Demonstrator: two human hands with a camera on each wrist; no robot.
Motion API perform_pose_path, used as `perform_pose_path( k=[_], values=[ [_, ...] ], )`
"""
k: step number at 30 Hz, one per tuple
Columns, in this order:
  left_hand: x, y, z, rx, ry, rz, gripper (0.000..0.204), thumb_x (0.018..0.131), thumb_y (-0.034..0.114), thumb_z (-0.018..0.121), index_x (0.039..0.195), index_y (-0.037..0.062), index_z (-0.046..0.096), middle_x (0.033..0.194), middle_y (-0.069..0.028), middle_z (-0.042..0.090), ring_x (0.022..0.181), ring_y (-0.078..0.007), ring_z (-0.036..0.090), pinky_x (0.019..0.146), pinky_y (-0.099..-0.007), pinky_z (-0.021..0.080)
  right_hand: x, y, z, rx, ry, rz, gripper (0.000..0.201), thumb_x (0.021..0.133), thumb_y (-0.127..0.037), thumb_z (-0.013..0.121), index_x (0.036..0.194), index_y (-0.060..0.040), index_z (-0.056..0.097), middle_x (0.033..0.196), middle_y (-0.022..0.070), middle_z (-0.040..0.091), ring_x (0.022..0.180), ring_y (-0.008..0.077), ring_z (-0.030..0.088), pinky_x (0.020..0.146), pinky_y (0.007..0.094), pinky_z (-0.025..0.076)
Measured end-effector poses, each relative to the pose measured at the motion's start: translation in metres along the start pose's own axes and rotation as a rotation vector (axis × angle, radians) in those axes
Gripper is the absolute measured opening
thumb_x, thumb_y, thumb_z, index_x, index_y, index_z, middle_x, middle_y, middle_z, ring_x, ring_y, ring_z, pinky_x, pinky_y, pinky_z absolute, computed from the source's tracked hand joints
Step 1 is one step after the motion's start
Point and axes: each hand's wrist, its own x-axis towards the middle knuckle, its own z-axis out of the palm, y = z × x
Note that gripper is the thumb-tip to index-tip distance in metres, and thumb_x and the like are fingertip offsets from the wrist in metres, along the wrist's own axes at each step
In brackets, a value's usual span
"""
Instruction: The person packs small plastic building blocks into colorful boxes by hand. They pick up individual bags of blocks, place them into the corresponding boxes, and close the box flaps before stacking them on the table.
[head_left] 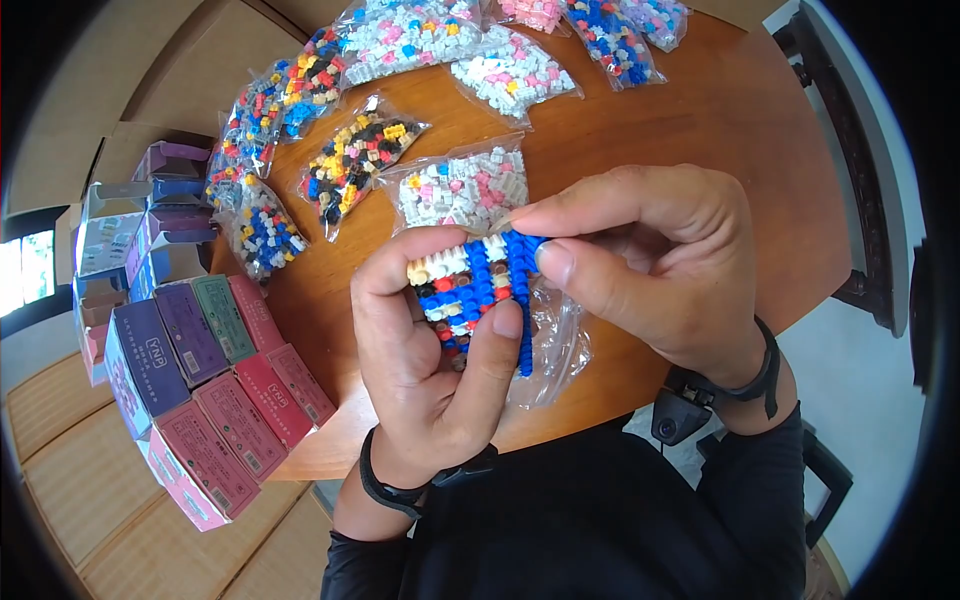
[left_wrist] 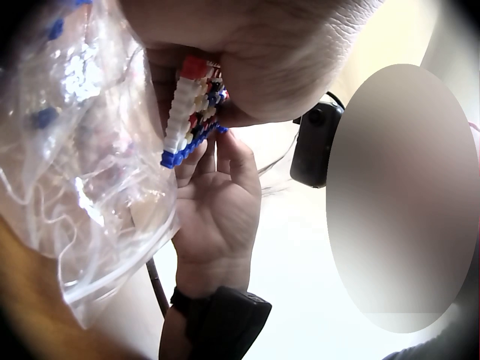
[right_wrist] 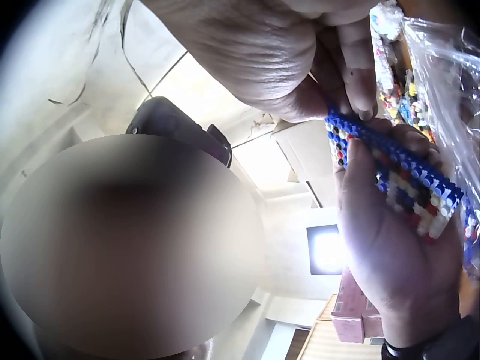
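A small panel of toy building bricks (head_left: 462, 296), in blue, white, red, black and cream, is held up over the table in the head view. My left hand (head_left: 405, 350) grips it from the left, thumb across its face and fingers behind. At its upper right corner, the thumb and index finger of my right hand (head_left: 670, 265) pinch the blue edge. From the left wrist side, the panel (left_wrist: 184, 112) appears edge-on, with a white side and a red corner. Studs along its blue edge (right_wrist: 409, 161) show in the right wrist view. A clear plastic bag (head_left: 565, 360) lies beneath the hands.
Bags of white and pink bricks (head_left: 465, 185) and of yellow and black bricks (head_left: 355, 160) lie on the wooden table (head_left: 690, 120), with several more along its far side. Purple and pink boxes (head_left: 210, 440) stand stacked at the left. The table's curved edge runs along the right.
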Motion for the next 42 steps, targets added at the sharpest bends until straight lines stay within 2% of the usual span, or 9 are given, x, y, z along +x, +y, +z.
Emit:
perform_pose_path(
  k=[8,14,20,23,29,42],
  values=[
    [-0.0022,0.0015,-0.0021,-0.027,-0.049,-0.039,0.047,0.085,-0.002,0.062,0.124,-0.0021,0.036,0.106,-0.0098,0.051,0.092,-0.0104,0.052,0.080,-0.0219,0.043,0.0004,-0.0011,-0.0010,-0.014,-0.007,-0.015,0.020,0.078,0.011,0.061,0.096,0.0066,0.067,0.085,0.0125,0.070,0.075,0.0080,0.064,0.066,0.0187,0.051],
    [-0.0017,0.0010,-0.0015,-0.023,-0.039,-0.019,0.047,0.085,-0.002,0.061,0.124,-0.0020,0.035,0.106,-0.0095,0.051,0.091,-0.0102,0.052,0.080,-0.0217,0.043,0.0005,-0.0015,-0.0024,-0.036,-0.025,-0.013,0.019,0.078,0.011,0.060,0.096,0.0069,0.067,0.086,0.0137,0.070,0.077,0.0095,0.065,0.068,0.0205,0.052],
    [-0.0023,0.0038,-0.0023,-0.017,-0.036,-0.092,0.047,0.085,-0.002,0.061,0.124,-0.0019,0.035,0.106,-0.0095,0.051,0.091,-0.0101,0.052,0.080,-0.0221,0.043,0.0012,-0.0025,-0.0025,-0.039,-0.024,-0.004,0.020,0.077,0.012,0.060,0.095,0.0068,0.067,0.086,0.0138,0.069,0.078,0.0101,0.065,0.069,0.0213,0.052],
    [-0.0011,0.0025,-0.0011,-0.025,-0.032,-0.052,0.047,0.085,-0.002,0.061,0.124,-0.0019,0.035,0.106,-0.0096,0.051,0.092,-0.0103,0.052,0.080,-0.0221,0.043,0.0010,-0.0075,-0.0040,-0.062,-0.038,0.048,0.020,0.077,0.012,0.060,0.095,0.0067,0.067,0.087,0.0137,0.069,0.078,0.0103,0.065,0.070,0.0217,0.052],
    [-0.0009,0.0006,-0.0006,-0.026,-0.042,-0.007,0.046,0.085,-0.003,0.060,0.124,-0.0020,0.035,0.106,-0.0100,0.051,0.092,-0.0105,0.053,0.080,-0.0223,0.043,0.0006,-0.0011,-0.0017,-0.042,-0.008,-0.015,0.019,0.078,0.012,0.060,0.095,0.0071,0.067,0.085,0.0130,0.069,0.077,0.0097,0.065,0.068,0.0211,0.052],
    [-0.0008,0.0007,-0.0012,-0.017,-0.064,-0.026,0.046,0.085,-0.005,0.059,0.124,-0.0018,0.035,0.106,-0.0103,0.052,0.092,-0.0107,0.053,0.080,-0.0225,0.044,0.0020,-0.0054,-0.0038,-0.114,-0.042,0.004,0.018,0.078,0.011,0.059,0.094,0.0074,0.067,0.084,0.0133,0.069,0.076,0.0099,0.065,0.068,0.0212,0.053]
  ],
)
